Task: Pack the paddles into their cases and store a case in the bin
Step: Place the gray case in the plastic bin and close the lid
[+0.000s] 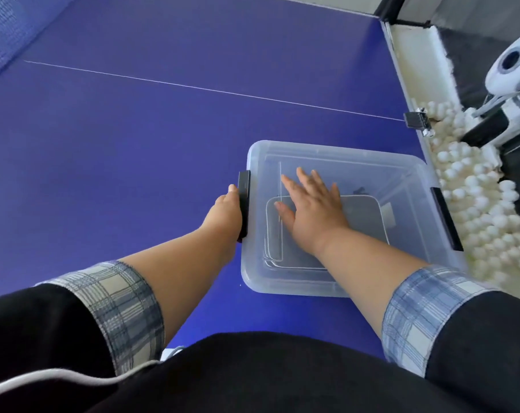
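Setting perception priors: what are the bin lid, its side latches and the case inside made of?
Bin lid: clear glossy plastic by the look; contents show through. Latches: opaque matte black, probably plastic. Case: dull grey with a pale piped edge; likely fabric, unsure through the lid.

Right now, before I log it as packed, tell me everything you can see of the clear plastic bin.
The bin is clear, slightly frosted plastic, squarish with rounded corners, sitting on the blue table near its right edge. A clear lid appears to cover it. A black left latch and right latch sit on its sides. A grey case shows inside. The right hand lies flat on top; the left hand touches the left latch, fingers hidden.
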Available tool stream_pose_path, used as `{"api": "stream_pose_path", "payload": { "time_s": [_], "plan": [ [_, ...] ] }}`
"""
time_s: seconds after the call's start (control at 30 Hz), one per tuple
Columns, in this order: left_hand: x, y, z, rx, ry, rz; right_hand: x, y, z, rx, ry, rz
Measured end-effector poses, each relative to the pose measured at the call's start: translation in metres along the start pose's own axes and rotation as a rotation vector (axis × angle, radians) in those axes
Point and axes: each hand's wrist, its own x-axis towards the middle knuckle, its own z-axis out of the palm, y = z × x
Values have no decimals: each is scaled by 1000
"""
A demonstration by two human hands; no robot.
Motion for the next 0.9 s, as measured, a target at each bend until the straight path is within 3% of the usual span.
{"api": "stream_pose_path", "payload": {
  "time_s": [0.1, 0.3, 0.4, 0.43, 0.53, 0.6, 0.73, 0.83, 0.9],
  "plan": [
    [12, 6, -4, -43, -45, -92, 1, -4, 2, -1, 3, 10],
    [21, 5, -2, 238, -72, 230, 3, -8, 5, -63, -15, 26],
    [20, 11, 1, 246, -65, 129, 3, -8, 6, -65, -17, 29],
    [16, 17, 0, 310, 4, 117, 3, -8, 6, -67, -16, 30],
    [-1, 25, -2, 1190, 14, 385, 3, -9, 6, -69, -21, 33],
    [7, 23, 3, 1302, -26, 409, 3, -9, 4, -66, -29, 34],
    [19, 16, 9, 1327, -65, 423, 3, -9, 4, -73, -37, 33],
    [4, 25, 21, 712, 70, 133, 4, -10, 5, -67, -32, 31],
    [-3, 31, 18, 653, 31, 118, 5, -9, 5, -58, -33, 30]
  ]
}}
